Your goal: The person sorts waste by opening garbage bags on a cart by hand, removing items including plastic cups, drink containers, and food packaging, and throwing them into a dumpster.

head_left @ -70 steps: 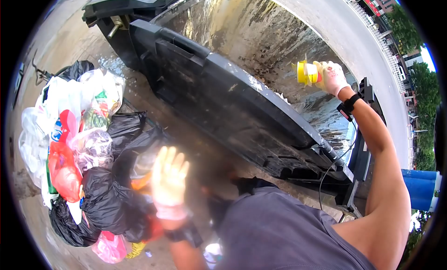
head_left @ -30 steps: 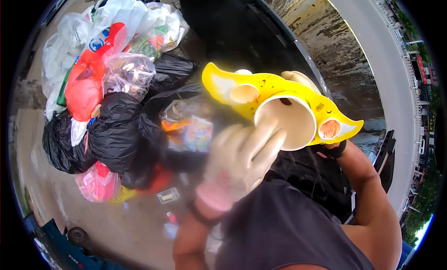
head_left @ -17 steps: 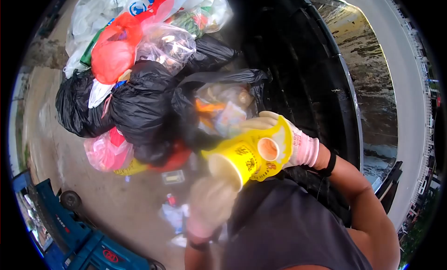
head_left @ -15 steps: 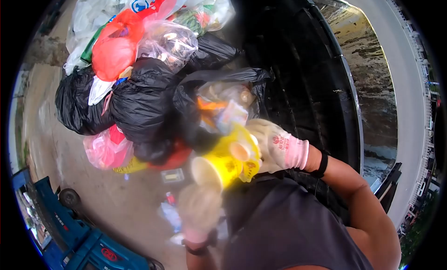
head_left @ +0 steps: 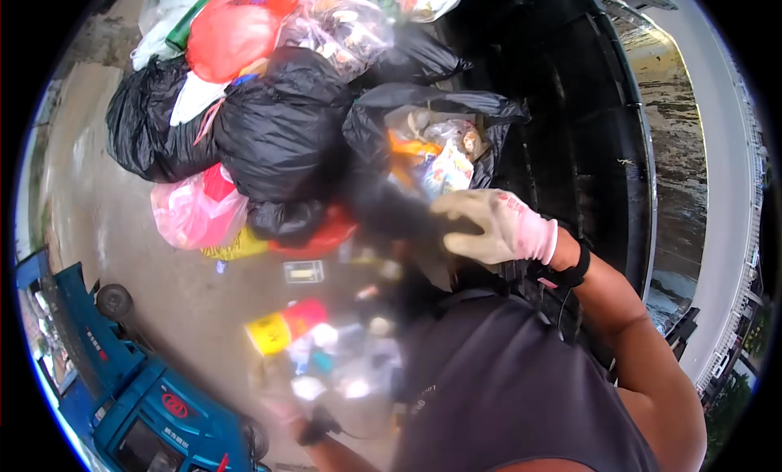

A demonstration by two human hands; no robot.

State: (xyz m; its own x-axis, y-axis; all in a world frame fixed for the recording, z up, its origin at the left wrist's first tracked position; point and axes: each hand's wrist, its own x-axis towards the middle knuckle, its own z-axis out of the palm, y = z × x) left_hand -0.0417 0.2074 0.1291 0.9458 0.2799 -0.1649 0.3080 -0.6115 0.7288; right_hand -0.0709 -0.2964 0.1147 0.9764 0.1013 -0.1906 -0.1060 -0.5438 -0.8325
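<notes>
My right hand (head_left: 493,228), in a white glove with a pink cuff, has its fingers curled over dark plastic at the near edge of an open black plastic bag (head_left: 366,134). Inside that bag lie mixed scraps, an orange piece and a printed white wrapper (head_left: 450,169). My left hand (head_left: 281,395) is low on the left, gloved and smeared by motion, so its fingers cannot be made out. Close above it is a blurred yellow cup-like piece (head_left: 269,333) with a pink-red part beside it; whether the hand touches it cannot be seen. Blurred clear and white litter (head_left: 342,362) lies to its right.
Tied black bags (head_left: 281,134), a red bag (head_left: 232,40) and a pink bag (head_left: 199,207) are heaped ahead. A black bin (head_left: 570,105) stands along the right. A blue vehicle (head_left: 175,415) is at lower left, and a small clear tray (head_left: 304,272) lies on the ground.
The yellow cups have left the space between my hands; a yellow piece is now at lower left. My left hand has swung left and down. The bags sit farther right and higher in view.
</notes>
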